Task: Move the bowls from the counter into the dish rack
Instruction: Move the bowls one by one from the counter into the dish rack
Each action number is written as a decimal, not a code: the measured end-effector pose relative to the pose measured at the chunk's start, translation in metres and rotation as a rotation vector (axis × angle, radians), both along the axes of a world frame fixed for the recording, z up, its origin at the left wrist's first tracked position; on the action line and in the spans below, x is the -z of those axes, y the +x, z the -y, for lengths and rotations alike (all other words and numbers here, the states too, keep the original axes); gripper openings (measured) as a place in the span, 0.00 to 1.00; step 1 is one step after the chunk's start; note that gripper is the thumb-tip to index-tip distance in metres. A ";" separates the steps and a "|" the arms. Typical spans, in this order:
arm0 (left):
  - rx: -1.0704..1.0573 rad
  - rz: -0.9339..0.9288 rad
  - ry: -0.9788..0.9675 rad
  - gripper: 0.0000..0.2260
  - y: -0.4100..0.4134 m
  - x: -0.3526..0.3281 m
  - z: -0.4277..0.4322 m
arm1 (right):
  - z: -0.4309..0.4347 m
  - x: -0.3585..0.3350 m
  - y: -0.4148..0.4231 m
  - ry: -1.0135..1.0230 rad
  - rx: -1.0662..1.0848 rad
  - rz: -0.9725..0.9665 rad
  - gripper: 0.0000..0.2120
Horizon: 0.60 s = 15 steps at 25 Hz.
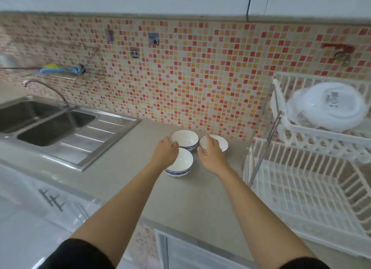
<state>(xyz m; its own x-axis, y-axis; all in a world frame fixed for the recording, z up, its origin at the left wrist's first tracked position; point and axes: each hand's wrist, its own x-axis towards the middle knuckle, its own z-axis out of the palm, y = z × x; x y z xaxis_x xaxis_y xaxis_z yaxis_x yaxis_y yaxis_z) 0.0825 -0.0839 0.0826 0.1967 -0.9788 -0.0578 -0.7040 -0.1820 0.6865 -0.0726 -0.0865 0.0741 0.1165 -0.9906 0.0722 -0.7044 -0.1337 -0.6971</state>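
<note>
Bowls sit clustered on the grey counter (124,168): near bowl (181,164), back bowl (184,139), right bowl (218,143). Left hand (165,152), loosely curled, covers the near bowl's rim; right hand (211,155) pinches the right bowl's rim. White dish rack (301,188) stands at three o'clock.

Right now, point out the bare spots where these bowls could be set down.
The dish rack lower tier looks bare; its upper tier is taken by white plates. Bare counter lies between the three bowls and its near edge. The sink's ribbed drainboard is also free. The crowded spot is around the bowls, under left hand and right hand.
</note>
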 end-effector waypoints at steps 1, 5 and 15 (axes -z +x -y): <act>-0.014 0.006 0.031 0.17 0.004 0.018 0.003 | 0.007 0.018 0.004 0.041 0.011 -0.007 0.28; -0.024 0.026 0.147 0.17 0.016 0.076 0.022 | 0.042 0.077 0.016 0.153 0.039 -0.054 0.30; -0.163 0.058 0.349 0.27 0.033 0.147 0.112 | 0.132 0.168 0.033 0.496 0.141 0.027 0.31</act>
<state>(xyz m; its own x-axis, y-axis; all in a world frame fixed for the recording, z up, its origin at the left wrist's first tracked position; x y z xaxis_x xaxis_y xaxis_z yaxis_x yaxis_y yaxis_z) 0.1153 -0.1962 -0.0642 0.3605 -0.8580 -0.3659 -0.6827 -0.5100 0.5233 -0.0392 -0.2187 -0.0936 -0.0158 -0.9124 -0.4089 -0.6722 0.3124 -0.6712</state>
